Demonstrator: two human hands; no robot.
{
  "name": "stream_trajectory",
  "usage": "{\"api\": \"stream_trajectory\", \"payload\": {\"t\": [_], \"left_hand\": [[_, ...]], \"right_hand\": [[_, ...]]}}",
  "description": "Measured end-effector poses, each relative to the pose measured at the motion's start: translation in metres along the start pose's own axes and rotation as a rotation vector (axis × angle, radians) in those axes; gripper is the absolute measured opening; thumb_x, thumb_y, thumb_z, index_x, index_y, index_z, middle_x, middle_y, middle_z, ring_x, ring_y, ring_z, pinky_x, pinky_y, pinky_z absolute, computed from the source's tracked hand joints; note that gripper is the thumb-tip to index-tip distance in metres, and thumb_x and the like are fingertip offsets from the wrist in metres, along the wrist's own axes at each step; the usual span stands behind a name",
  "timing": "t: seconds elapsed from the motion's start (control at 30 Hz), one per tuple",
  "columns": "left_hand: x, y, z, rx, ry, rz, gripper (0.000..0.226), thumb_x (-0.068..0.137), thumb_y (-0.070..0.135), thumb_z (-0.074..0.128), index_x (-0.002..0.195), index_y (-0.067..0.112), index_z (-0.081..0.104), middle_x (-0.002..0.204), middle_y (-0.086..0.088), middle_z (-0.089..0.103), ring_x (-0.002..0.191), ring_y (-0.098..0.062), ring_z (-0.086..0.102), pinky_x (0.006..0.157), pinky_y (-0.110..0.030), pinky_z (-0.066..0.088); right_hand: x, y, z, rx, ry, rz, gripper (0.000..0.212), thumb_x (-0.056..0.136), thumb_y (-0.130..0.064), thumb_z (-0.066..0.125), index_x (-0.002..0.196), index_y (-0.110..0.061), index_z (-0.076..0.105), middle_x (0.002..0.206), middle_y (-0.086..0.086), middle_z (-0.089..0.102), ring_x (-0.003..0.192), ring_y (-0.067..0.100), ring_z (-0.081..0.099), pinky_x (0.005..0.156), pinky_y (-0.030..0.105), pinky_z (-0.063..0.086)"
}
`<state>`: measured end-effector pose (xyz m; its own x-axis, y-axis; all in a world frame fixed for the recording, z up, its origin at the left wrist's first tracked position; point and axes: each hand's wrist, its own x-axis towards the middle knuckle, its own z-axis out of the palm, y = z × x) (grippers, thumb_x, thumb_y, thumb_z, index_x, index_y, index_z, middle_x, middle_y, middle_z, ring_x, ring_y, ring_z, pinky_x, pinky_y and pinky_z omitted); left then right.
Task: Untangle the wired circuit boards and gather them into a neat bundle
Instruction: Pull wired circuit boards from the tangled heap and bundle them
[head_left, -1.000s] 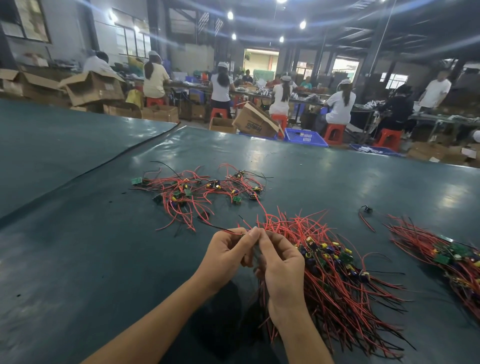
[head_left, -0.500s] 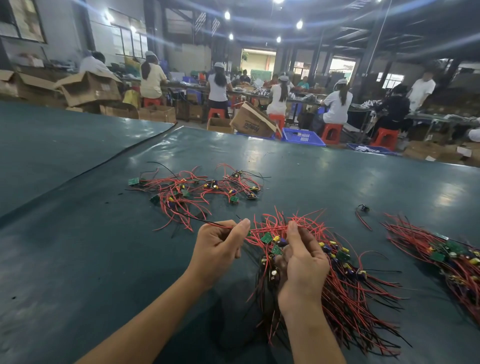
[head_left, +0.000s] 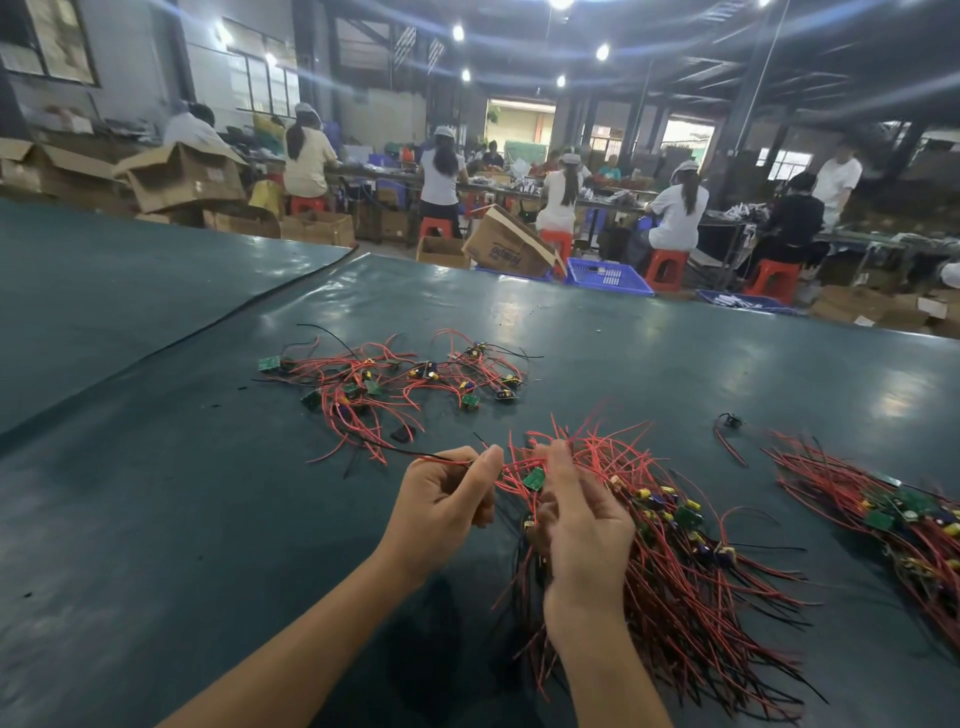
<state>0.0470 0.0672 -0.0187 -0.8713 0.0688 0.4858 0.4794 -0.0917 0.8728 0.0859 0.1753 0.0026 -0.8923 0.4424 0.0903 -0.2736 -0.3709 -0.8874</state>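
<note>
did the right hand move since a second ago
Yes. The right hand has shifted right, away from the left hand, toward the small black part lying alone.

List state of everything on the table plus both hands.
Left hand: pinches a wire leading toward the tangled pile.
Right hand: holds wires of the middle bundle.
Tangled pile: loose, spread out, far side.
Middle bundle: wires roughly aligned, flat.
Right bundle: aligned, untouched.
Stray board: alone between bundles.
</note>
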Motion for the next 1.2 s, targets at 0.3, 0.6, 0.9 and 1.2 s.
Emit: {"api": "stream_trajectory", "payload": {"t": [0.3, 0.6, 0.9, 1.2], "left_hand": [[-0.003, 0.000, 0.004, 0.109, -0.038, 0.022, 0.048, 0.090, 0.031, 0.058, 0.053, 0.001, 0.055, 0.047, -0.009, 0.051, 0.046, -0.016, 0.047, 0.050, -0.029, 0.041], [0.002, 0.011, -0.006, 0.098, -0.015, 0.031, 0.054, 0.085, 0.045, 0.056, 0.048, 0.005, 0.049, 0.045, -0.011, 0.051, 0.043, -0.017, 0.047, 0.050, -0.026, 0.041], [0.010, 0.012, -0.018, 0.007, 0.083, -0.004, 0.051, 0.089, 0.036, 0.062, 0.048, 0.007, 0.058, 0.051, -0.009, 0.058, 0.045, -0.017, 0.051, 0.050, -0.022, 0.043], [0.014, 0.015, -0.014, -0.373, 0.126, -0.406, 0.040, 0.077, 0.054, 0.056, 0.065, 0.017, 0.067, 0.073, -0.011, 0.070, 0.050, -0.015, 0.058, 0.044, -0.022, 0.045]], "right_hand": [[-0.008, 0.010, 0.009, -0.058, -0.050, 0.043, 0.025, 0.091, -0.017, 0.066, 0.072, -0.024, 0.081, 0.075, 0.003, 0.076, 0.075, 0.015, 0.071, 0.070, 0.026, 0.058], [0.013, -0.008, -0.013, 0.074, 0.189, 0.045, 0.023, 0.091, -0.023, 0.067, 0.073, -0.014, 0.080, 0.054, -0.006, 0.052, 0.040, 0.002, 0.034, 0.036, 0.016, 0.030], [0.014, -0.012, -0.014, 0.103, 0.181, -0.086, 0.042, 0.095, -0.019, 0.063, 0.053, -0.013, 0.068, 0.063, -0.007, 0.066, 0.040, 0.002, 0.031, 0.038, 0.016, 0.022], [0.006, -0.013, -0.011, 0.199, -0.006, -0.101, 0.043, 0.083, -0.050, 0.055, 0.080, -0.015, 0.078, 0.057, -0.002, 0.054, 0.038, 0.006, 0.031, 0.038, 0.018, 0.025]]}}
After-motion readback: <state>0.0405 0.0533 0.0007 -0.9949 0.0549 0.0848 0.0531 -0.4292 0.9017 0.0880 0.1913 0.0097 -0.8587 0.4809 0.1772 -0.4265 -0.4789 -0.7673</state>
